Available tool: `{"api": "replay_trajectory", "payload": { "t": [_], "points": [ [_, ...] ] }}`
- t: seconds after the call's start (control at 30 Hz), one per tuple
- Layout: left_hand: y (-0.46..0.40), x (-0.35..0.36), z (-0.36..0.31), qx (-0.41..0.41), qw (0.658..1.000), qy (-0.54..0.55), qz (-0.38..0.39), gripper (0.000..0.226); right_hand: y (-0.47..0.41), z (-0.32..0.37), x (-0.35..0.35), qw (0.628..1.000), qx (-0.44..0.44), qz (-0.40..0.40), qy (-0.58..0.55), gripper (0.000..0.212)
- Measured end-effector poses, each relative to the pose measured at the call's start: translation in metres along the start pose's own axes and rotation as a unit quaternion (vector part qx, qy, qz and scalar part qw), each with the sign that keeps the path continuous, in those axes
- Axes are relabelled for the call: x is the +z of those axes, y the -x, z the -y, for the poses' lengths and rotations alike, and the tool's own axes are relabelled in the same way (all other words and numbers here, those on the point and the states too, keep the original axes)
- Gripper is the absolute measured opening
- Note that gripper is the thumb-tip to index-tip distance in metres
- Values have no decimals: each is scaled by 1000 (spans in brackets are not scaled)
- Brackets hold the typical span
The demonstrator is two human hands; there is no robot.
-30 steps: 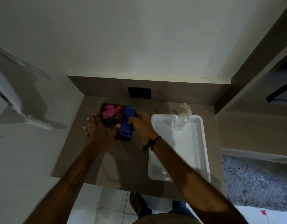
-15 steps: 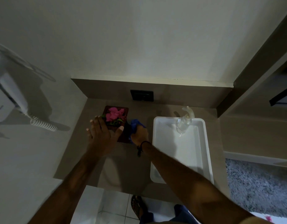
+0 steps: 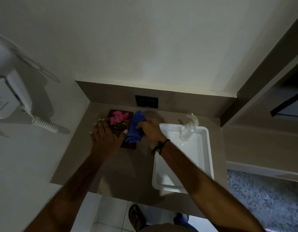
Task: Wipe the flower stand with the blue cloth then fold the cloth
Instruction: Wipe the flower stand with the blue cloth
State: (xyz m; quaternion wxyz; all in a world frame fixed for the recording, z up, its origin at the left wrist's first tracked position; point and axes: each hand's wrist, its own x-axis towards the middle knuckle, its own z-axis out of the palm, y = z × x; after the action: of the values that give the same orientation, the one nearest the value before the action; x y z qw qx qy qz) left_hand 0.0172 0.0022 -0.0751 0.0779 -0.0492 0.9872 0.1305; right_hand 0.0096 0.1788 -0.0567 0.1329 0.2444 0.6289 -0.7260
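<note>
The flower stand [image 3: 129, 145] is a small dark wooden tray on the brown counter, holding pink flowers [image 3: 119, 118] with green leaves. My left hand [image 3: 106, 136] lies flat over its front left part, fingers spread, steadying it. My right hand [image 3: 149, 127] grips the bunched blue cloth [image 3: 135, 129], which lies along the stand's right side from back to front. Much of the stand's front half is hidden under my left hand and the cloth.
A white rectangular tray [image 3: 206, 158] stands right of the stand, with a clear pump bottle [image 3: 188, 129] at its far end. A dark wall socket [image 3: 146, 101] sits behind. A wall phone with coiled cord [image 3: 44, 125] hangs at left. My sandalled foot [image 3: 136, 216] shows below the counter edge.
The cloth, bunched small at the stand's right edge half a second ago, now stretches along the right side again, with my right hand further back. My left hand stays on the stand.
</note>
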Motion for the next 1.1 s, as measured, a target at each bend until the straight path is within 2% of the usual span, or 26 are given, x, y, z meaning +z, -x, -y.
{"api": "replay_trajectory", "payload": {
  "t": [0.07, 0.1, 0.2, 0.4, 0.53, 0.67, 0.73, 0.83, 1.0, 1.07, 1.1],
  "points": [
    [0, 0, -2, -1, 1000, 3, -3, 126, 3, -4, -4, 1000, -26, 2, -3, 3],
    [1, -1, -2, -7, 1000, 19, -8, 126, 3, -9, -4, 999, -40, -5, 8, 10],
    [2, 1, -2, -2, 1000, 15, -15, 121, -4, -29, 3, 993, -62, -18, 102, 23],
    [5, -8, -8, -7, 1000, 22, 2, 114, -17, -58, 17, 942, -41, -4, 333, 21],
    [10, -17, -15, -8, 1000, 20, 10, 110, -33, -55, 14, 917, -52, -13, 395, 29],
    [12, -22, -16, -9, 999, 28, 13, 106, -42, -47, 8, 898, -46, 19, 438, 39],
    [13, -21, -15, -8, 999, 32, 11, 106, -40, -50, 3, 901, -35, 32, 431, 44],
    [10, -18, -11, -8, 999, 40, 13, 108, -29, -65, 4, 915, -22, 29, 401, 40],
    [1, -6, -2, -4, 999, 49, 3, 121, -10, -80, 5, 956, 1, 30, 291, 40],
    [-2, -1, 3, -8, 999, 47, -3, 131, -5, -78, 3, 975, -7, 46, 219, 38],
    [-3, 1, 5, -7, 999, 44, -1, 133, -2, -75, 1, 988, 2, 51, 146, 37]
  ]
}}
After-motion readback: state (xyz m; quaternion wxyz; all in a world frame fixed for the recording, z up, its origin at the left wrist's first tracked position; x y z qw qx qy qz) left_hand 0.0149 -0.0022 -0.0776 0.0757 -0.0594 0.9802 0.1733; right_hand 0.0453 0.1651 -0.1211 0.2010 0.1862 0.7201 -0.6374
